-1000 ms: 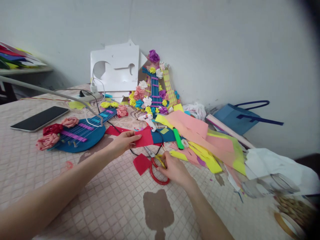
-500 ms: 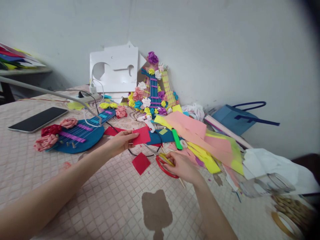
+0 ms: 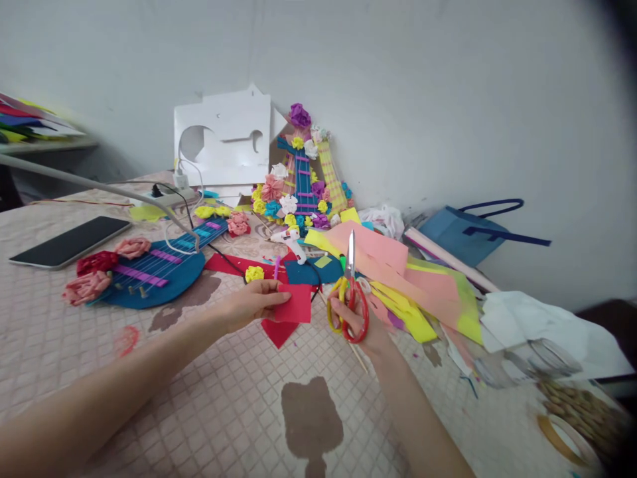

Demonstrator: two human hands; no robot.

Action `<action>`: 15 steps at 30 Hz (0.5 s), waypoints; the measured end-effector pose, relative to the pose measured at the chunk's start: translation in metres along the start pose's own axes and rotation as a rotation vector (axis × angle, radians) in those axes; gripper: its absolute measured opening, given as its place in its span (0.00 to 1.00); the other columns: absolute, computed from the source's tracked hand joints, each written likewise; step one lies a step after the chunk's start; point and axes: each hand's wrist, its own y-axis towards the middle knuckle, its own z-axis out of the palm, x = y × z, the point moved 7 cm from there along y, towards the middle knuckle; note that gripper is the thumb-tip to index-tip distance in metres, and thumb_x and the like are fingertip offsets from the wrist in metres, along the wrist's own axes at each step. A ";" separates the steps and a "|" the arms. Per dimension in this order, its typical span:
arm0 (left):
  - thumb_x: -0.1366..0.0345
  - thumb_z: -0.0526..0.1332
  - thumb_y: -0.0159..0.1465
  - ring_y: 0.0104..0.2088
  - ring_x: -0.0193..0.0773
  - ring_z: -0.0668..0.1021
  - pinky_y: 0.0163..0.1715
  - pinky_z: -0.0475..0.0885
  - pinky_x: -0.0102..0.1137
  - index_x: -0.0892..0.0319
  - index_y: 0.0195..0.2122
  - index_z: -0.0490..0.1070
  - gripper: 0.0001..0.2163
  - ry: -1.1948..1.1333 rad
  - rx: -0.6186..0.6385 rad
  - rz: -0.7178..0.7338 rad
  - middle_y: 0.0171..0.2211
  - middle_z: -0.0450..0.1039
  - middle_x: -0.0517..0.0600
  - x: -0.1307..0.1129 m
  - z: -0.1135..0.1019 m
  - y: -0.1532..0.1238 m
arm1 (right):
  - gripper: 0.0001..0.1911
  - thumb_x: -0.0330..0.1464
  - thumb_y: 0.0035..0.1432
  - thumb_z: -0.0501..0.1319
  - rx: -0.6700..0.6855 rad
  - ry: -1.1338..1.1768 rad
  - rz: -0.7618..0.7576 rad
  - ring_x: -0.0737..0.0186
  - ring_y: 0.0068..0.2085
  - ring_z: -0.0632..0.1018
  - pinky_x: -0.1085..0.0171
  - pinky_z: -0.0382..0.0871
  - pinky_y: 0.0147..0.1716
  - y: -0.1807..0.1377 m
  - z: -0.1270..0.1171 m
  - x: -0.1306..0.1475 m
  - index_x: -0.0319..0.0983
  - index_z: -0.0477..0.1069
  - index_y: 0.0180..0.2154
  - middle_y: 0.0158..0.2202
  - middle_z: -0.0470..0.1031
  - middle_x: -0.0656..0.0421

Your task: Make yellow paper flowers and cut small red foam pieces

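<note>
Pointing upward, scissors (image 3: 350,268) leave a gap beside the red square's (image 3: 297,304) edge.

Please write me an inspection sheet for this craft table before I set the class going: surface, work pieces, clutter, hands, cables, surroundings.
Surface: patterned tablecloth with brown patches.
Work pieces: red square and scissors, both in hand; another red piece, partly hidden, lies below.
Clutter: pink sheets and yellow strips heaped right of the glue gun.
Hands: left hand pinches the red square; right hand holds the scissors by the handles, blades apart from the paper.
Cables: black cable crosses the table near the glue gun.
Surroundings: wall behind; blue bag at right.
</note>
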 end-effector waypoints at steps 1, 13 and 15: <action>0.64 0.70 0.50 0.28 0.32 0.76 0.31 0.72 0.27 0.64 0.32 0.73 0.12 0.026 0.002 -0.004 0.29 0.76 0.49 0.001 0.003 -0.001 | 0.19 0.48 0.52 0.61 -0.002 0.037 -0.003 0.69 0.19 0.67 0.68 0.62 0.20 -0.001 0.007 -0.002 0.41 0.65 0.36 0.20 0.66 0.66; 0.53 0.66 0.54 0.24 0.30 0.72 0.23 0.67 0.24 0.62 0.32 0.69 0.16 0.200 0.029 0.083 0.25 0.70 0.44 0.003 0.019 -0.007 | 0.11 0.36 0.50 0.65 -0.126 0.132 0.073 0.72 0.15 0.66 0.73 0.58 0.14 -0.012 0.026 -0.019 0.38 0.65 0.27 0.15 0.66 0.67; 0.56 0.68 0.52 0.24 0.30 0.72 0.22 0.66 0.23 0.62 0.35 0.70 0.16 0.197 0.088 0.072 0.28 0.72 0.46 0.006 0.022 -0.006 | 0.10 0.36 0.50 0.65 -0.131 0.144 0.060 0.72 0.15 0.66 0.73 0.59 0.14 -0.011 0.026 -0.020 0.38 0.65 0.27 0.14 0.66 0.67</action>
